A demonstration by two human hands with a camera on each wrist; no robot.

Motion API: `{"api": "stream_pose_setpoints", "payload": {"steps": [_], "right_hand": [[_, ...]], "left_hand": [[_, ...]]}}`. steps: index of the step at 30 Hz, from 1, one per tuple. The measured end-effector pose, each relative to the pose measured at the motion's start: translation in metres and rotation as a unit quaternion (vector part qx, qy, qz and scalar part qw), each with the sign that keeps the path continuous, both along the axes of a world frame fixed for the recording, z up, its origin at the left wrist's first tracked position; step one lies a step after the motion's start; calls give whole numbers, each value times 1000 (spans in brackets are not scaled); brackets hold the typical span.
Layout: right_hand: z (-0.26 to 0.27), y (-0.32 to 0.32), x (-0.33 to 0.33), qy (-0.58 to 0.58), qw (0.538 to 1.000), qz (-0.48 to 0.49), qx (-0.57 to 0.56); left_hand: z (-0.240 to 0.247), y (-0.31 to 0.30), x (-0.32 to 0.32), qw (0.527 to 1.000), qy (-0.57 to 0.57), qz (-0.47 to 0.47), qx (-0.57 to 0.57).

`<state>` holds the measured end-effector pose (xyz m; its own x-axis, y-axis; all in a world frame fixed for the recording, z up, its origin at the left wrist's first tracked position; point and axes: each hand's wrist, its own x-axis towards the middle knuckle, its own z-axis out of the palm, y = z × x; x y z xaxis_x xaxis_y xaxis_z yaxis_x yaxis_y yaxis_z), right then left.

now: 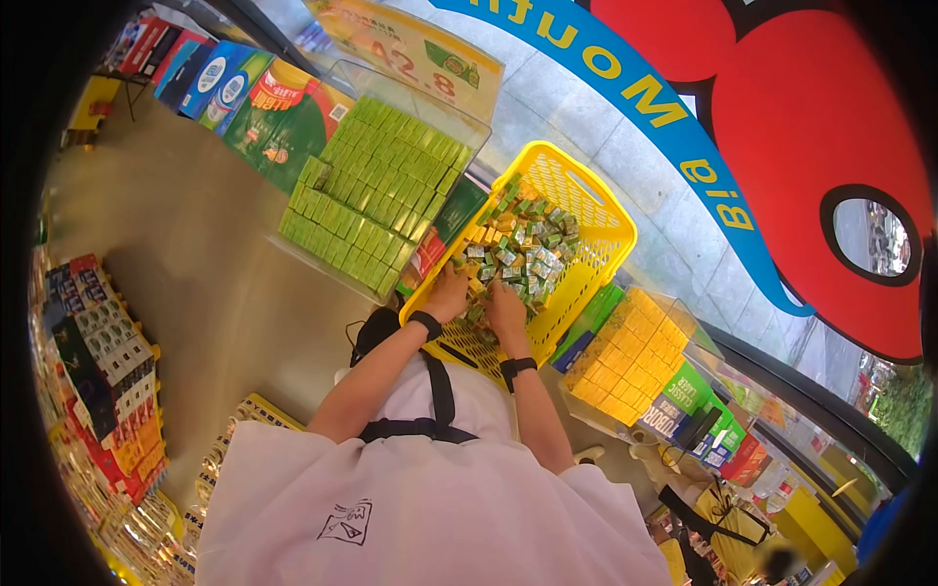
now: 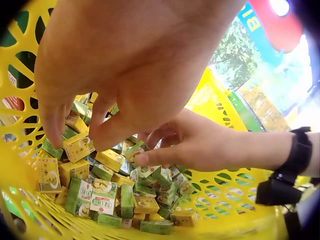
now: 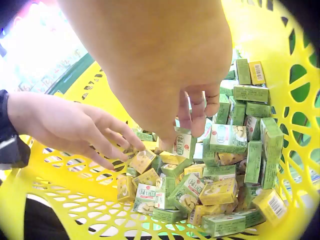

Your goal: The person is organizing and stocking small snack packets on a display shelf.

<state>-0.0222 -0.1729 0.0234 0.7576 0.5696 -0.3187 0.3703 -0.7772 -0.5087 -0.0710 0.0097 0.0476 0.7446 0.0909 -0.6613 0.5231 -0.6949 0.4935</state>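
Both hands reach into a yellow plastic basket [image 1: 614,230] holding a pile of small green and yellow cartons [image 1: 528,244]. My left hand [image 1: 448,295] pinches a small yellow box [image 2: 78,146] between thumb and fingertips at the pile's top. Just beside it, my right hand [image 1: 506,313] grips a small green-and-white box [image 3: 185,145] with bent fingers and thumb. Pictures of pale cubes and green lettering show on several boxes below the hands. The right palm hides part of the pile in the right wrist view. Black bands [image 1: 518,368] circle both wrists.
Left of the basket stands a clear bin [image 1: 386,190] stacked with green boxes. A second bin of yellow boxes [image 1: 625,361] sits to its right. Beyond are a window and a red and blue sign [image 1: 791,127]. Shelves of goods [image 1: 107,371] line the far left.
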Motion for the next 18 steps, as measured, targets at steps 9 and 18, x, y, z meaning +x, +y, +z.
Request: {"api": "stream_pose_setpoints", "payload": {"steps": [9, 18], "right_hand": [[18, -11, 1, 50, 996, -75, 22], [13, -14, 13, -18, 1000, 7, 24]], "left_hand": [[-1, -14, 6, 999, -21, -33, 33], [-23, -34, 22, 972, -46, -38, 226]]}}
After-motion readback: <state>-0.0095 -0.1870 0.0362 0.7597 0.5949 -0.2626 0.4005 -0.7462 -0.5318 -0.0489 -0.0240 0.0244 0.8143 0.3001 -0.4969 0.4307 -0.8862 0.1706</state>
